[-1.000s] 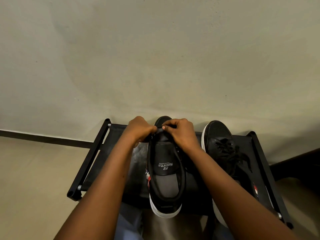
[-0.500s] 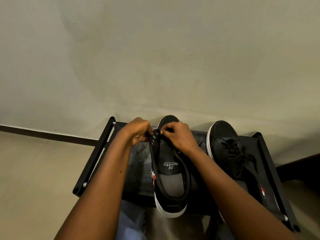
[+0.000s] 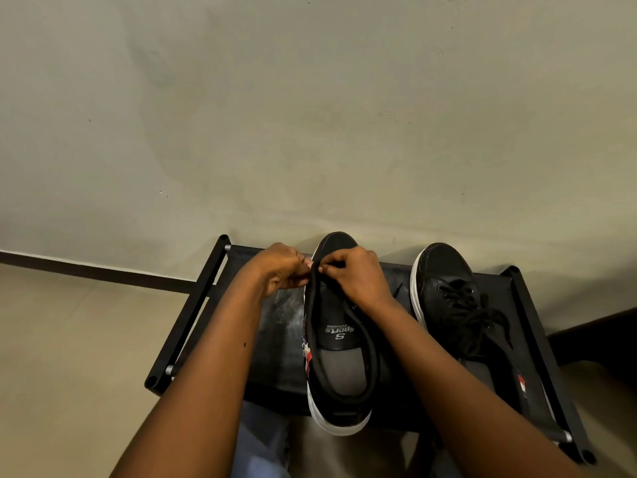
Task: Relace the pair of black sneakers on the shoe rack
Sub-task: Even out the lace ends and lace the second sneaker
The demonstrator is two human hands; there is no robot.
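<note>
Both my hands pinch the unlaced sneaker [image 3: 339,339] at the middle of the shoe rack [image 3: 193,305].
My left hand [image 3: 282,267] and right hand [image 3: 358,274] meet knuckle to knuckle, fingers curled on the front rim of its opening, forearms crossing the rack's near edge. The laced sneaker [image 3: 448,298] sits toward the rack's right end.

A home, likely by an entrance: a low black shoe rack [image 3: 193,315] holding sneakers [image 3: 448,298] stands against a plain painted wall [image 3: 310,115] with dark skirting [image 3: 103,272] and a tiled floor [image 3: 69,357]

two sneakers [image 3: 339,339] on the rack [image 3: 193,315] (side by side).
</note>
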